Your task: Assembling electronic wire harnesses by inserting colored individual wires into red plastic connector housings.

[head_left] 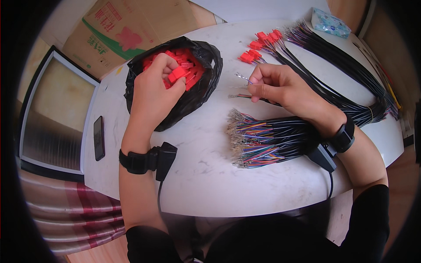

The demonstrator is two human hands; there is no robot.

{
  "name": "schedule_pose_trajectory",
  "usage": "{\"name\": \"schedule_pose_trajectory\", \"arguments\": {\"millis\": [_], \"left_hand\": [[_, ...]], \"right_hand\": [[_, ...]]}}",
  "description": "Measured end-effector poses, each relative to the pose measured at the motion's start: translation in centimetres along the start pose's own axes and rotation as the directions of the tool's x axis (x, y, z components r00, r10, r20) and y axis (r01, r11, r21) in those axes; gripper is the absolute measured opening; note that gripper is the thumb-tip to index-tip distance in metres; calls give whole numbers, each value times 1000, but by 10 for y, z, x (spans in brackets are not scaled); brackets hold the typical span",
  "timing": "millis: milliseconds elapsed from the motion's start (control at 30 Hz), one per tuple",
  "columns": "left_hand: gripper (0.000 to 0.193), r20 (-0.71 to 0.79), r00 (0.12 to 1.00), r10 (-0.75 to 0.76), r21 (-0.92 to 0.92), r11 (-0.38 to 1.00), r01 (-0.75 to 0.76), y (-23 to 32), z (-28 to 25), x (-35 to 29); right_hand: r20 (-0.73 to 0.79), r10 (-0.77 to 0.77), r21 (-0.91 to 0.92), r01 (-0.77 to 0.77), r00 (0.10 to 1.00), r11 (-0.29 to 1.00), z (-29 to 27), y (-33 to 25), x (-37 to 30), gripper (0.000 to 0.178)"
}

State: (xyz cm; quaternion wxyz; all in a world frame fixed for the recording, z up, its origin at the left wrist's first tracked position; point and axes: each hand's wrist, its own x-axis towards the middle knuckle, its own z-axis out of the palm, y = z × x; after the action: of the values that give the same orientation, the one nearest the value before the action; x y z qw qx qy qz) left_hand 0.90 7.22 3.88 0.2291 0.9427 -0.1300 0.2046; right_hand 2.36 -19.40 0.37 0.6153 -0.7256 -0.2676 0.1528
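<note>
My left hand [160, 85] is over a black plastic bag [206, 55] filled with red plastic connector housings [193, 81]. Between its thumb and fingers it pinches one red connector housing [177, 73]. My right hand [276, 85] pinches a thin wire end [242, 78] with a metal tip, one of a few loose ends from a black cable. Another wire end [239, 96] with dark and red strands sticks out just below. Under my right forearm lies a thick bundle of black cables [289, 136], its many coloured, metal-tipped wires [252, 142] fanned toward the middle.
Cables with red connectors [263, 41] on their ends lie at the far right, beside another tied black cable bundle [346, 65]. A blue tissue pack [329, 24] is at the back. A phone [99, 138] lies at the left edge, near a cardboard box [131, 26].
</note>
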Motion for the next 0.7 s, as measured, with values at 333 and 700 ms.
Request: {"name": "schedule_pose_trajectory", "arguments": {"millis": [333, 700], "left_hand": [[32, 415, 910, 7, -753, 564, 339, 28, 30, -6], [30, 329, 941, -77, -913, 226, 338, 34, 44, -8]], "right_hand": [[29, -28, 39, 27, 999, 999, -2, 5, 2, 11], [-3, -67, 68, 67, 998, 995, -1, 4, 1, 13]]}}
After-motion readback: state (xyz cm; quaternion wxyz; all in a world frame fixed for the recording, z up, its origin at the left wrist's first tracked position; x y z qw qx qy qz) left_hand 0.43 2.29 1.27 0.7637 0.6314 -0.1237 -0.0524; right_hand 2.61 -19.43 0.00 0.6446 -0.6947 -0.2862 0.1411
